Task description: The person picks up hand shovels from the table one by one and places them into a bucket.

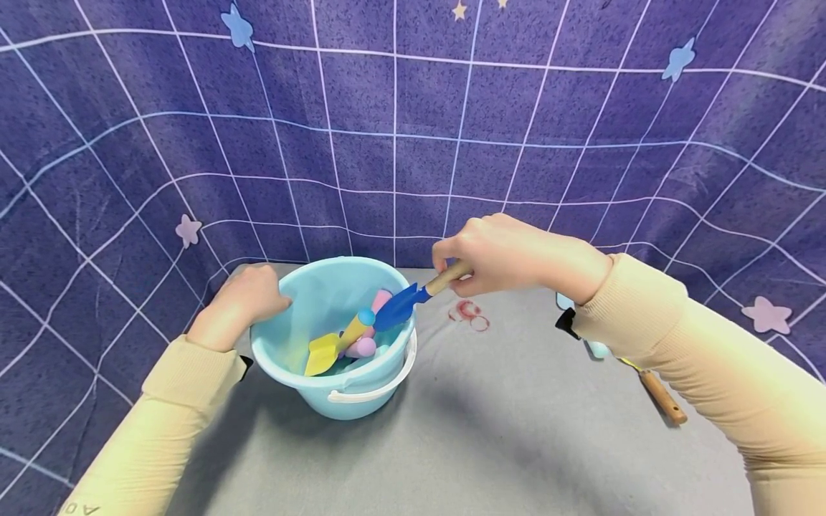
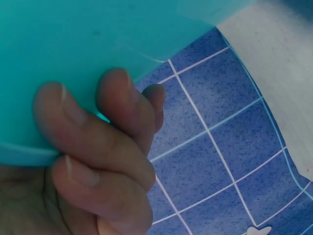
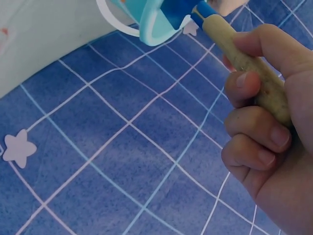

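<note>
A light blue bucket [image 1: 319,297] with a white handle stands on the grey surface, its top tilted somewhat toward the camera. My left hand [image 1: 244,299] grips its left rim, and in the left wrist view the fingers [image 2: 98,132] curl against the bucket's outer wall. A small trowel is in my right hand [image 1: 500,254], held by its wooden handle [image 3: 249,63]. Its blue blade [image 1: 396,308] points down over the bucket's right rim. Inside the bucket lie a yellow toy shovel [image 1: 323,353] with a blue-tipped handle and pink and purple pieces [image 1: 363,347], partly hidden.
A tool with a brown wooden handle [image 1: 662,398] lies at the right, partly beneath my right sleeve, beside a pale blue item [image 1: 597,350]. Reddish ring marks [image 1: 467,310] show on the grey surface. A purple gridded cloth [image 1: 426,165] with stars rises behind.
</note>
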A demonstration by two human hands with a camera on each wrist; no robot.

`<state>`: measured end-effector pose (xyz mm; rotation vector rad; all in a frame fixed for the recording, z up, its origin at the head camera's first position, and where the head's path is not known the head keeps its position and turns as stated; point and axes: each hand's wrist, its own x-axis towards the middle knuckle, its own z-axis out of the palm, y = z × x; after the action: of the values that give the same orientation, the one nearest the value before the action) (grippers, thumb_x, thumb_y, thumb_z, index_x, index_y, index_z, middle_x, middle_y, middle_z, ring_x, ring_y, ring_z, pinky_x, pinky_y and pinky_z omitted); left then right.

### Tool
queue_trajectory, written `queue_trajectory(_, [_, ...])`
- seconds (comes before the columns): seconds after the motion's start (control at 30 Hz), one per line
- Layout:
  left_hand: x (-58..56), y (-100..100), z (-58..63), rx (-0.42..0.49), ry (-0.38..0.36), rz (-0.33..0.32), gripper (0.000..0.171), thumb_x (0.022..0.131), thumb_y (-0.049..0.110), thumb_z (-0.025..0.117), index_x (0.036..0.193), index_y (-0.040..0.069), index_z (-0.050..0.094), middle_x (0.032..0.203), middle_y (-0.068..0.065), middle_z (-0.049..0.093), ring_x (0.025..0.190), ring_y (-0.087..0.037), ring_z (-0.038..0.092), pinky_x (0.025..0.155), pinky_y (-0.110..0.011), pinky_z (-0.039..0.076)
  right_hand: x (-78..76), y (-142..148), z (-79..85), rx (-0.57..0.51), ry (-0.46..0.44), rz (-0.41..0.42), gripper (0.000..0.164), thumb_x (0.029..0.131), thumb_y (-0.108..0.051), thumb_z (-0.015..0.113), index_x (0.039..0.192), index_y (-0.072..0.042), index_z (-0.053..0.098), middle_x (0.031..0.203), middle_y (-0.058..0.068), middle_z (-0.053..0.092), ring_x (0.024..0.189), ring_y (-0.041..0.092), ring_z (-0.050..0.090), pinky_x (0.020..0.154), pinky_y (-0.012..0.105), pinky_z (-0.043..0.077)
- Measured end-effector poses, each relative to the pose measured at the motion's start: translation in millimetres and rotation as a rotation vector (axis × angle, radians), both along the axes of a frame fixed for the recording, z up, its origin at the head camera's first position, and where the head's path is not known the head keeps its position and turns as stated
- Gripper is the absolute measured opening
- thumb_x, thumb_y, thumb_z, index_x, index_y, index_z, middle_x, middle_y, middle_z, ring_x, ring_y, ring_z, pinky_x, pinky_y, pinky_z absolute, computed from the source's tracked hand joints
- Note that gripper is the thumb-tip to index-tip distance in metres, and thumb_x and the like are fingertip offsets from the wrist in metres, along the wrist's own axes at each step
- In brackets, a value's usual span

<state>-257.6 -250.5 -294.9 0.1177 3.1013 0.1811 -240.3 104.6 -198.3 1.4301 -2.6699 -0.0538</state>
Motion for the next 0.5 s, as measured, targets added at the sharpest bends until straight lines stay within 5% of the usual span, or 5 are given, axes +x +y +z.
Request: queue_trajectory(0.5, [1.3, 1, 1.7, 0.007, -0.007, -0.009, 0.024, 0.079, 0.021, 0.057, 0.06, 0.008, 0.05, 0.063, -0.009, 0.05, 0.061, -0.024, 0.051, 0.051, -0.033, 0.042, -12.7, -31, -1.7, 0.043, -0.105, 0.013, 0.013, 0.079, -0.028, 0.073, 0.087, -0.022, 0.064, 0.069, -0.015, 0.063, 0.061, 0.008, 0.051, 0.057, 0.028, 0.043])
